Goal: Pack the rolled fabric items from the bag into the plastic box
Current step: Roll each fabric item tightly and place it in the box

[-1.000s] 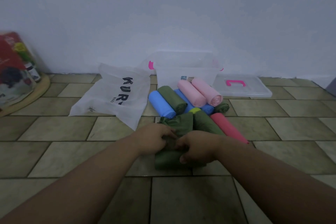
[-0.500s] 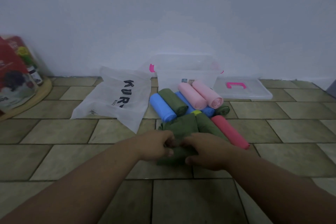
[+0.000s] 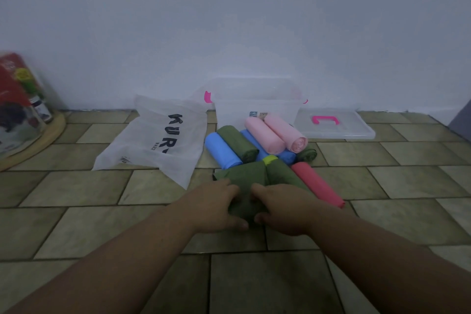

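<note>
Green fabric bundle (image 3: 246,181) gripped on tiled floor (image 3: 76,224)
Left hand (image 3: 214,208) and right hand (image 3: 284,209) both curl around it; clear plastic box (image 3: 254,109) stands beyond them.

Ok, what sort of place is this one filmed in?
Probably a home room, at floor level: tiled floor, plain white wall, a clear plastic box with its lid beside it.

left hand (image 3: 216,208): fingers curled, gripping | right hand (image 3: 283,211): fingers curled, gripping

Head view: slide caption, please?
Left hand and right hand grip green fabric on the floor; coloured rolls and plastic box behind.
</note>
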